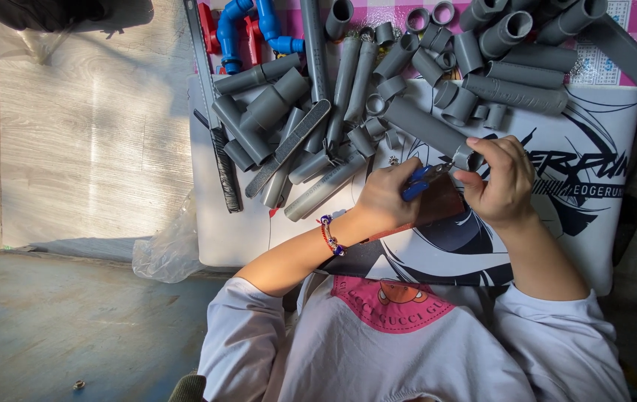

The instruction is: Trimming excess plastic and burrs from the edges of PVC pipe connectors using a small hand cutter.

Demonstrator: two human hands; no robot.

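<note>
Left hand (385, 197) is clenched round blue-handled pliers (417, 182), nose pointing right at the small grey plastic pipe fitting (467, 158) pinched in the right hand (503, 182) fingers, just above the printed white surface (587, 223), pipe pile behind

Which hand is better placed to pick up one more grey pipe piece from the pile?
Probably the right hand: it holds only a small grey fitting and sits next to the grey pipe pile. The left hand is busy gripping the blue-handled tool.
</note>
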